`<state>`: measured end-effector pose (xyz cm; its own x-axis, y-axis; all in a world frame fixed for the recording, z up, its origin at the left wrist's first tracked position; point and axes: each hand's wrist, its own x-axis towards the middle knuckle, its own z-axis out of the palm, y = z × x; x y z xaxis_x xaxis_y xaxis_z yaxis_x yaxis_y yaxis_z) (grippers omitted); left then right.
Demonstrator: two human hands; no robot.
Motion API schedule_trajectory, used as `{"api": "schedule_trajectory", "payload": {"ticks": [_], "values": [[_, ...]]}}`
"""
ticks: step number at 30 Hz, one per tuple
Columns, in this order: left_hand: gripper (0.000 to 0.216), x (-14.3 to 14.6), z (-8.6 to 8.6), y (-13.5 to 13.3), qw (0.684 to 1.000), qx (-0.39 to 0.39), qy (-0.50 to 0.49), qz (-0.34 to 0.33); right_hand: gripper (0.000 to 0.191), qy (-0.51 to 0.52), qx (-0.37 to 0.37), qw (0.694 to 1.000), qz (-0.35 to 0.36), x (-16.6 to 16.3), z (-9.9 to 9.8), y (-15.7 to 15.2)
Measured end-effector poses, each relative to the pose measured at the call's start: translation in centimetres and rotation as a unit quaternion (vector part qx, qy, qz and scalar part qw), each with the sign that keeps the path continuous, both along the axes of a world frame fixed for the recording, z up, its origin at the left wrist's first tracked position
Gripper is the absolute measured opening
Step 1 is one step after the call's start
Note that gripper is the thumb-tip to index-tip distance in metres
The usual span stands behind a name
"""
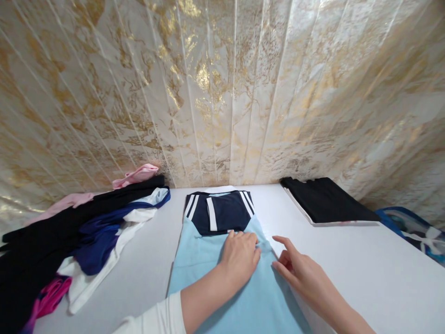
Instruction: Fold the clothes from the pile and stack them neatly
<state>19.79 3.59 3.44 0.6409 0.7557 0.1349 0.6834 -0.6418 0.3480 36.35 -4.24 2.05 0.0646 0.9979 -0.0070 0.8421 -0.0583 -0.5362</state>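
A light blue shirt [194,264] with navy shoulders and white stripes lies lengthwise in front of me, its sides folded in. One navy sleeve [225,213] with a white cuff is laid across the upper part. My left hand [241,253] rests on the chest just below the navy part, fingers curled onto the fabric; the fingertips are partly hidden. Beside the shirt's right edge is my right hand [301,273], holding nothing. Its index finger and thumb are spread apart, while the other fingers bend inward.
On the left of the white table [365,269] lies a loose heap of clothes [97,236] in black, navy, white and pink. A folded black garment [330,199] sits at the back right, with a blue-edged bag-like item [413,229] beyond it. A gold-patterned curtain [222,93] hangs behind.
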Motion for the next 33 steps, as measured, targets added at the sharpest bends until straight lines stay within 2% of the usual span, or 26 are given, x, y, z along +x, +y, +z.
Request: {"api": "schedule_trajectory", "payload": {"ticks": [7, 10, 15, 22, 29, 33], "values": [[0.013, 0.6, 0.2, 0.2, 0.999, 0.037, 0.033, 0.003, 0.047, -0.031, -0.034, 0.999, 0.008, 1.0, -1.6, -3.7], [0.015, 0.8, 0.3, 0.2, 0.998, 0.039, 0.038, 0.007, 0.047, 0.004, -0.041, 0.999, 0.012, 1.1, -1.4, -4.7], [0.028, 2.0, 0.5, 0.3, 0.999, 0.038, 0.034, 0.003, 0.050, 0.088, -0.059, 0.994, 0.018, 0.5, -0.1, -5.7], [0.016, 2.6, -0.3, 0.1, 0.999, 0.030, 0.009, 0.007, 0.045, 0.193, -0.089, 0.977, 0.029, 0.6, -0.1, -6.5], [0.014, 2.5, -0.5, 0.3, 1.000, 0.019, -0.009, -0.012, 0.036, 0.129, -0.145, 0.980, 0.036, 0.3, 0.4, -6.2], [0.014, 2.5, -0.7, 0.4, 0.999, 0.021, -0.044, -0.019, 0.031, 0.096, -0.134, 0.985, 0.042, 0.0, 0.7, -6.3]]}}
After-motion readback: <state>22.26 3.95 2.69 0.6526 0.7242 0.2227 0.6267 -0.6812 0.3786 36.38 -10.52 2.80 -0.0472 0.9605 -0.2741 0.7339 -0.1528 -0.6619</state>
